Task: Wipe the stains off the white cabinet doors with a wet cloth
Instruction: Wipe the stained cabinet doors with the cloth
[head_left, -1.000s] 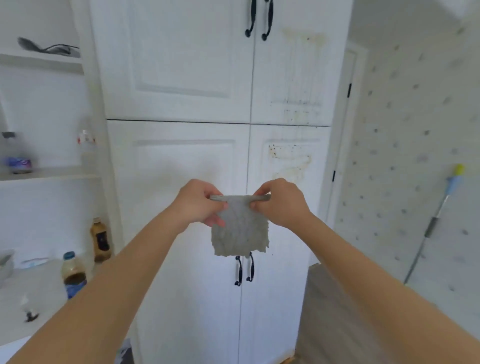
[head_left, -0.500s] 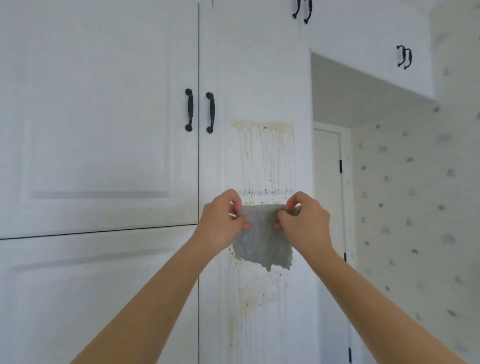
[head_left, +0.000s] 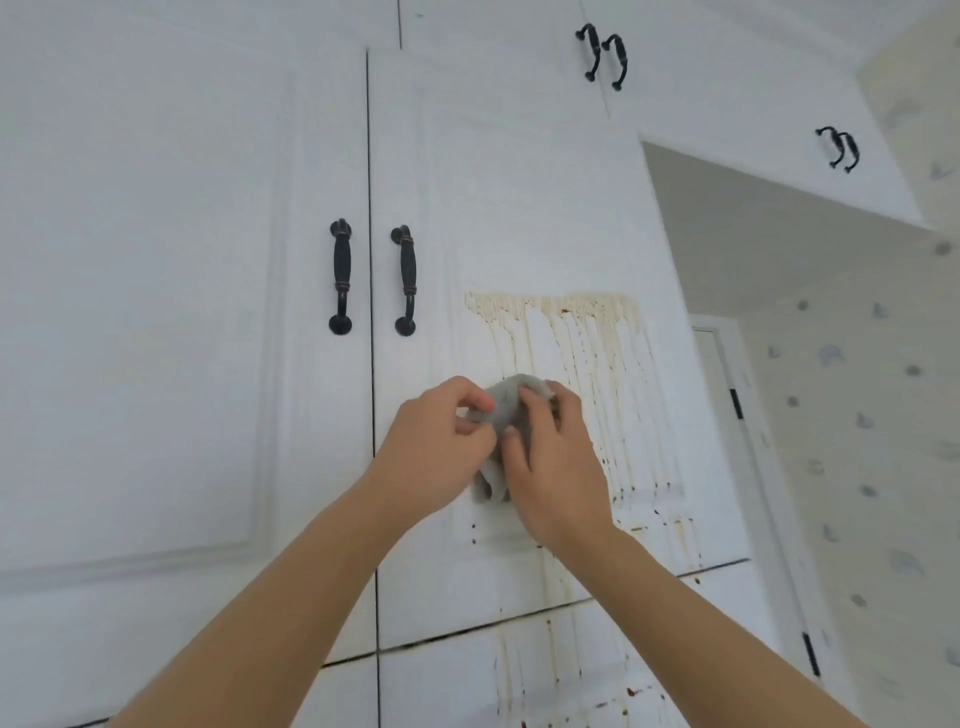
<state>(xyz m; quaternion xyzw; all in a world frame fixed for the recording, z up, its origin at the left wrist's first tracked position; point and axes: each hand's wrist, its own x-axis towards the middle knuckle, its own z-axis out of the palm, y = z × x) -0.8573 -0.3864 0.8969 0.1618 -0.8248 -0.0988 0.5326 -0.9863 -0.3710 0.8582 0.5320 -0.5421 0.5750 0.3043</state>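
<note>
1. At centre frame, the grey cloth (head_left: 506, 410), spread flat half a second ago, is now bunched between both hands.
2. Left hand (head_left: 441, 441) pinches its 9 o'clock edge; right hand (head_left: 550, 457) curls round the rest.
3. Drip stains (head_left: 576, 332) at 12 o'clock on the white cabinet door (head_left: 519, 182) look untouched; wiping seems about to begin.
</note>
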